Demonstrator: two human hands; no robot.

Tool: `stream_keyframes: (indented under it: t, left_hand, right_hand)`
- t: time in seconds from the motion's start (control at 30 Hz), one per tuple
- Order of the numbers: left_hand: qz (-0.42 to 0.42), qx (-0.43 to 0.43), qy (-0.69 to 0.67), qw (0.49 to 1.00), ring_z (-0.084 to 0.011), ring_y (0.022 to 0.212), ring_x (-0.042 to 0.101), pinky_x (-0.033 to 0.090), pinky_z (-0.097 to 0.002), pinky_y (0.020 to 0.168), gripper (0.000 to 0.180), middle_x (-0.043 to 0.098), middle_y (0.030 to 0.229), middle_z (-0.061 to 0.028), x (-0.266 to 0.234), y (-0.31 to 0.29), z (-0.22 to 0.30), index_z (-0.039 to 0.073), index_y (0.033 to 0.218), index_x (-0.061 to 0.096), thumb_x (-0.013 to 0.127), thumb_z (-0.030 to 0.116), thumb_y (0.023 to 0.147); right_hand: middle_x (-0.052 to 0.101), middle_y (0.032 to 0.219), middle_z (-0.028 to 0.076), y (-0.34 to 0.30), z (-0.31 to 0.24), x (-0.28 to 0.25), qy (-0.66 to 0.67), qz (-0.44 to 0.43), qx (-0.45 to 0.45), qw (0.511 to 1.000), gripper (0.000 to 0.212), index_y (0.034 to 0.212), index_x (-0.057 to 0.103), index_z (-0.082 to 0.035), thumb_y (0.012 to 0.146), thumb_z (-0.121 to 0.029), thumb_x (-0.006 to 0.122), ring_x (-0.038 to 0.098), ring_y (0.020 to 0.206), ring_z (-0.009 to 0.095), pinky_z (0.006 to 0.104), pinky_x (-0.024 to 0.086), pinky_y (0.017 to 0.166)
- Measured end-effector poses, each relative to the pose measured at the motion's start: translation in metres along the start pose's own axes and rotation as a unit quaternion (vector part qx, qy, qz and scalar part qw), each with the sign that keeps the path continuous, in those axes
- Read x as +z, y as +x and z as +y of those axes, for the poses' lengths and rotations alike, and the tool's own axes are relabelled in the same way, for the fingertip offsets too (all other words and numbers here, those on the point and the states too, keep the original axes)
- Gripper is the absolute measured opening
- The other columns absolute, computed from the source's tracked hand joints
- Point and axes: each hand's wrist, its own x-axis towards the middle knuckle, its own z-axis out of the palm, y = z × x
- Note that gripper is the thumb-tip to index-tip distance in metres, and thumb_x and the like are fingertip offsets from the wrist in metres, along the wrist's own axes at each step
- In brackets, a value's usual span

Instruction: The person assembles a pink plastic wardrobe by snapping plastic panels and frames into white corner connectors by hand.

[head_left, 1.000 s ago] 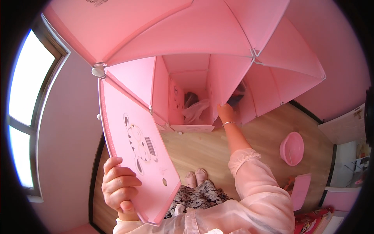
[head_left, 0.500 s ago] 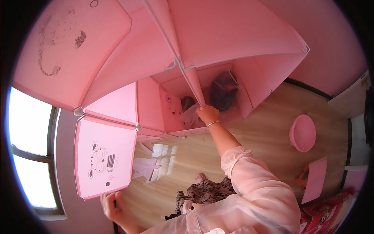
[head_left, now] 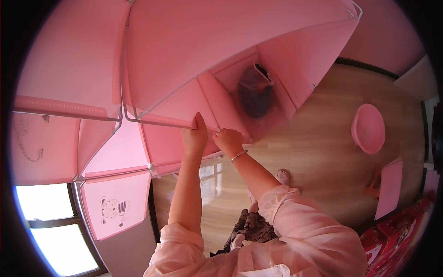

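A pink panelled storage cabinet (head_left: 286,34) with grey wire edges fills the upper part of the head view. My left hand (head_left: 194,140) is closed on the edge of an upright pink divider panel (head_left: 170,102), its thumb on top and most of its fingers hidden. Just right of it, my right hand (head_left: 228,141), with a silver bangle on the wrist, is closed on the front end of the same divider. Inside the compartment to the right sits a clear bag of dark cloth (head_left: 255,94). A pink door (head_left: 115,207) with an animal drawing hangs open at left.
On the wooden floor (head_left: 318,152) at right stand a pink basin (head_left: 368,128) and a flat pink panel (head_left: 390,188). Red patterned packaging (head_left: 397,235) lies at lower right. A window (head_left: 60,249) is at lower left. My shoe (head_left: 283,176) shows below my right arm.
My left hand has come up from beside the open door onto the divider panel. My right hand has shifted slightly left and down, still gripping. The view has turned, so the cabinet sits differently.
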Motion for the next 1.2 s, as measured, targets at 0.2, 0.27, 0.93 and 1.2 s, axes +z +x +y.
stream_keyframes:
  t: [0.2, 0.27, 0.93, 1.2]
  left_hand:
    - [-0.029, 0.067, -0.084, 0.994, -0.0306, 0.048, 0.044, 0.036, -0.0366, 0.046, 0.018, 0.045, 0.053, -0.0143, -0.011, 0.008, -0.003, -0.004, 0.064, 0.049, 0.049, 0.003, 0.079]
    - [-0.078, -0.014, -0.097, 0.992, -0.0236, 0.045, 0.047, 0.036, -0.0334, 0.044, 0.021, 0.046, 0.052, -0.0122, -0.014, 0.004, -0.01, -0.003, 0.064, 0.049, 0.047, 0.007, 0.082]
    - [-0.197, -0.193, -0.234, 0.932, -0.0105, 0.042, 0.048, 0.04, -0.0229, 0.04, 0.026, 0.048, 0.052, -0.0046, -0.026, 0.002, -0.009, -0.001, 0.071, 0.049, 0.043, 0.019, 0.087]
    - [-0.222, -0.172, -0.237, 0.93, -0.0092, 0.045, 0.045, 0.039, -0.0229, 0.04, 0.026, 0.046, 0.055, -0.0033, -0.036, 0.007, -0.003, 0.002, 0.07, 0.049, 0.042, 0.02, 0.088]
  right_hand:
    - [0.061, 0.069, 0.015, 0.002, -0.006, -0.003, 0.011, -0.006, 0.024, 1.0, 0.027, 0.07, 0.064, -0.006, 0.072, -0.029, 0.05, 0.061, 0.067, 0.03, 0.0395, 0.048, 0.061]
    - [0.061, 0.071, 0.016, 0.0, -0.01, -0.004, 0.019, -0.023, 0.044, 0.999, 0.027, 0.071, 0.064, -0.006, 0.072, -0.029, 0.05, 0.061, 0.07, 0.03, 0.0397, 0.048, 0.061]
    - [0.021, 0.044, -0.004, 0.018, -0.037, 0.022, 0.847, 0.018, 0.476, 0.236, 0.051, 0.054, 0.027, -0.014, 0.084, -0.056, 0.027, 0.02, 0.035, 0.01, 0.025, 0.015, 0.038]
    - [0.019, 0.042, -0.006, 0.003, 0.009, 0.055, 0.851, 0.049, 0.301, 0.427, 0.047, 0.059, 0.04, -0.012, 0.085, -0.051, 0.036, 0.016, 0.033, 0.007, 0.022, 0.013, 0.035]
